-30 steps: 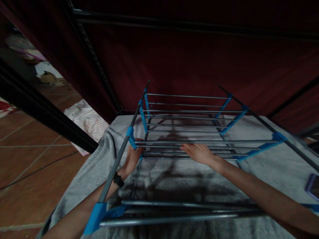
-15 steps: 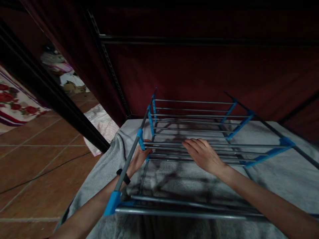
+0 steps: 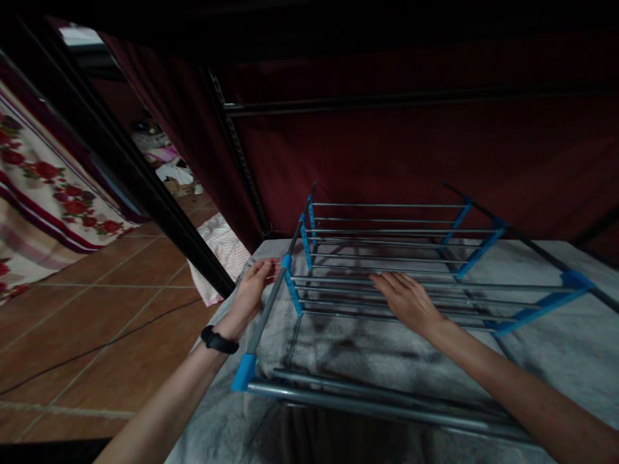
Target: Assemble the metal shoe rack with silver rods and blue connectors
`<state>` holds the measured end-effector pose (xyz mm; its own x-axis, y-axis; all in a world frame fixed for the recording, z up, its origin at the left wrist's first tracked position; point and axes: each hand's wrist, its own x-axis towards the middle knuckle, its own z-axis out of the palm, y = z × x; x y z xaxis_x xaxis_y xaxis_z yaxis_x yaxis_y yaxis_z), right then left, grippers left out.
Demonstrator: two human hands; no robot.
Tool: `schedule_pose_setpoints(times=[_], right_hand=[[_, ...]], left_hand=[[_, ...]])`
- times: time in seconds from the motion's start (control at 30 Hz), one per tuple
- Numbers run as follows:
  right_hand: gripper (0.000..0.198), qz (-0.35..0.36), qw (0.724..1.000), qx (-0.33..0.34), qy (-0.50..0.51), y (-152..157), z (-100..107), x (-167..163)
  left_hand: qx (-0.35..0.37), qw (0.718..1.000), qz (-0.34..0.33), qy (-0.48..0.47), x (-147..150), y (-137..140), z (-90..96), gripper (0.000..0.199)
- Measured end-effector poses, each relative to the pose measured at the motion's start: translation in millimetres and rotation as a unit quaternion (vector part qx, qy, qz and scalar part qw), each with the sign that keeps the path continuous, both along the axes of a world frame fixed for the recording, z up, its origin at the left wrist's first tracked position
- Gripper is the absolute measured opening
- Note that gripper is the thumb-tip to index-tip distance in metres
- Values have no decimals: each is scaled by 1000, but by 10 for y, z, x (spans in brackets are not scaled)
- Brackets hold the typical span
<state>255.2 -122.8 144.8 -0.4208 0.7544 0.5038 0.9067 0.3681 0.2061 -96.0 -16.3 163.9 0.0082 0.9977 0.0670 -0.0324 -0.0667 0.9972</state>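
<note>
A rack of grey metal tubes with blue plastic joints, like a shoe rack [image 3: 269, 309], lies across a grey blanket [image 3: 319, 341]. My left hand [image 3: 252, 287], with a black band on the wrist, is outside the rack's left side pole, beside a blue joint [image 3: 286, 263]. Its fingers reach out toward the pole, apart from one another, and hold nothing I can see. Over the middle crossbars [image 3: 488, 286] lies my right hand [image 3: 409, 303], its fingers bent over the upper bar; the thumb is hidden.
Dark red curtains [image 3: 387, 154] hang behind the rack, with a black metal frame post [image 3: 159, 200] at the left. Beyond it are a tiled floor [image 3: 120, 328] with a dark cable, a striped cloth [image 3: 220, 251] and a floral blanket [image 3: 62, 193].
My left hand has come off the end of the middle crossbars and moved outside the left pole. My right hand stays on the crossbars. The view has shifted left.
</note>
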Motion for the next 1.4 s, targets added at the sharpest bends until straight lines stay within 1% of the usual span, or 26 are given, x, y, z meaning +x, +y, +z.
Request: schedule_pose_setpoints(times=[0.07, 0.13, 0.23, 0.3, 0.4, 0.5, 0.63, 0.77, 0.9, 1.07, 1.23, 1.33, 1.4], right_hand=[[39, 0, 1000, 6, 4, 3, -1, 5], [37, -1, 1000, 8, 8, 5, -4, 8], [36, 1, 1000, 8, 6, 7, -6, 8], [37, 0, 1000, 7, 2, 6, 1, 7], [42, -9, 1000, 2, -7, 10, 32, 5], [47, -18, 1000, -2, -17, 22, 77, 7], [49, -20, 999, -11, -22, 36, 97, 17], [46, -19, 1000, -16, -17, 49, 61, 35], [40, -13, 1000, -12, -12, 73, 43, 52], [39, -1, 1000, -20, -7, 94, 80, 61], [37, 8, 999, -31, -4, 100, 112, 64], [34, 8, 1000, -26, -6, 100, 111, 68], [33, 7, 1000, -24, -8, 95, 111, 70]], left_hand=[[7, 1000, -17, -1, 62, 19, 153, 52], [-2, 999, -33, -4, 164, -3, 263, 52], [-36, 999, -36, -11, 298, -70, 322, 46], [-49, 998, -49, 4, 333, -101, 310, 41], [-40, 995, -86, 32, 310, -88, 269, 42], [-32, 994, -105, 26, 270, -29, 248, 42], [-50, 991, -123, 10, 263, 13, 258, 40], [-45, 993, -108, 15, 290, -14, 274, 38], [-41, 992, -112, 28, 309, -44, 303, 41], [-33, 992, -109, 59, 319, -58, 331, 42], [-33, 994, -95, 50, 339, -77, 315, 38], [-10, 992, -106, 73, 325, -49, 293, 40], [22, 987, -112, 114, 300, -12, 283, 42]])
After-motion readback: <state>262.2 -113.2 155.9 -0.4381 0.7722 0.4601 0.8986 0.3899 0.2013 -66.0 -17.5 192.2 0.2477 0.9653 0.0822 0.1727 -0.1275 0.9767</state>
